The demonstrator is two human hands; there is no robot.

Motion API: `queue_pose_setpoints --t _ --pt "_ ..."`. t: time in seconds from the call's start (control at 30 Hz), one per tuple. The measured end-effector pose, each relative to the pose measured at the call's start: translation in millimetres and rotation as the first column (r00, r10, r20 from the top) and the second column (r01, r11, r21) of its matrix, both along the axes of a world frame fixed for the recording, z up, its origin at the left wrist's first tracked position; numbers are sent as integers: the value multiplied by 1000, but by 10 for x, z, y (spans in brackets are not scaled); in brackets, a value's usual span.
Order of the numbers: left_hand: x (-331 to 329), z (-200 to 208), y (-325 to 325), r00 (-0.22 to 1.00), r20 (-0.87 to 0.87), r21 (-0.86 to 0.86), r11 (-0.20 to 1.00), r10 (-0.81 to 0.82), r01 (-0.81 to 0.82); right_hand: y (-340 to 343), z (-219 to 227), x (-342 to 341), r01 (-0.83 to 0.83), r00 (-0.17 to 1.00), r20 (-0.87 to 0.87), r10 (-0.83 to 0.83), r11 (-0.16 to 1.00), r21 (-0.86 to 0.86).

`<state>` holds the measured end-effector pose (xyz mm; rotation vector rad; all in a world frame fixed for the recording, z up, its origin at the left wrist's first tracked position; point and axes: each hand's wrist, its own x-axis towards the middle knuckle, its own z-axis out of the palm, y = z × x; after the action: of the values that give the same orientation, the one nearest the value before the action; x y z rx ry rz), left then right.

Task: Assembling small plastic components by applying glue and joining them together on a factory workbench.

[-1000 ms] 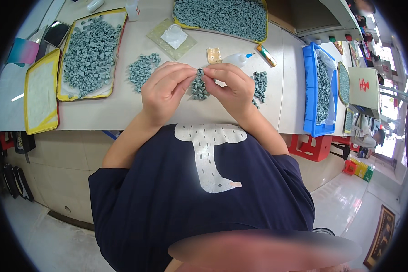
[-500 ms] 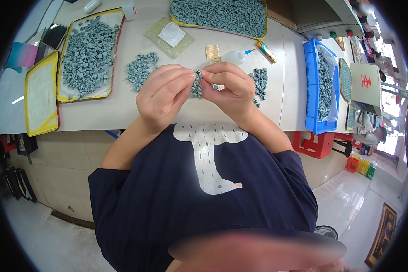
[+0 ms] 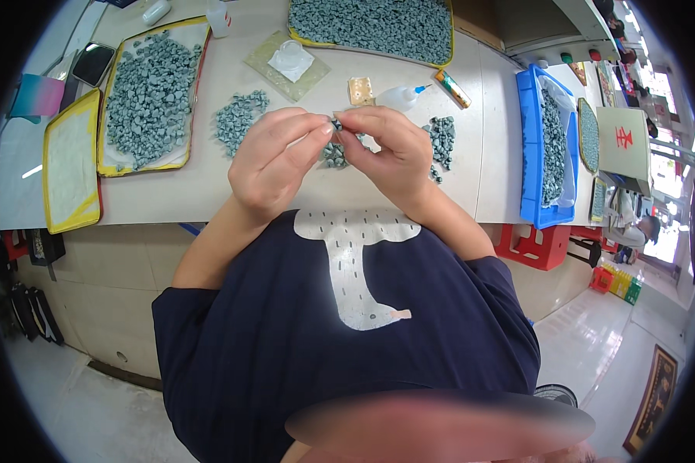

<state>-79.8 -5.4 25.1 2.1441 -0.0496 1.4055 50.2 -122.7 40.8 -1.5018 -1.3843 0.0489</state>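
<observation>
Above the near part of the white table (image 3: 201,202), my left hand (image 3: 274,162) and my right hand (image 3: 394,150) meet fingertip to fingertip. Both pinch a small grey-green piece (image 3: 336,125), mostly hidden by the fingers; its exact kind is too small to tell. Just beneath and behind the fingertips lies a small heap of similar grey-green pieces (image 3: 334,156), partly covered by my hands. Another loose pile (image 3: 239,122) spreads left of my left hand, and a third pile (image 3: 442,139) sits right of my right hand.
Farther left stand a yellow-edged tray of pieces (image 3: 148,100) and a bare yellow-edged tray (image 3: 71,163). Beyond my hands are a full tray (image 3: 371,32), a white bottle with blue tip (image 3: 400,97), an orange-and-green tube (image 3: 452,89) and a white blob on a sheet (image 3: 292,60). A blue bin (image 3: 530,147) stands right.
My fingertips have shifted slightly around the small piece, and my left hand has turned a little. Both hands still meet at nearly the same place; the piles look unchanged.
</observation>
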Motion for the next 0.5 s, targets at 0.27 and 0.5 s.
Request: queue_pose_setpoints --t 0.27,0.5 --pt "-34 -30 29 999 21 88 996 28 -29 44 4 10 -64 996 73 60 996 58" --pt "-12 -17 -5 999 7 34 998 52 -52 59 -15 3 -66 994 90 59 994 83"
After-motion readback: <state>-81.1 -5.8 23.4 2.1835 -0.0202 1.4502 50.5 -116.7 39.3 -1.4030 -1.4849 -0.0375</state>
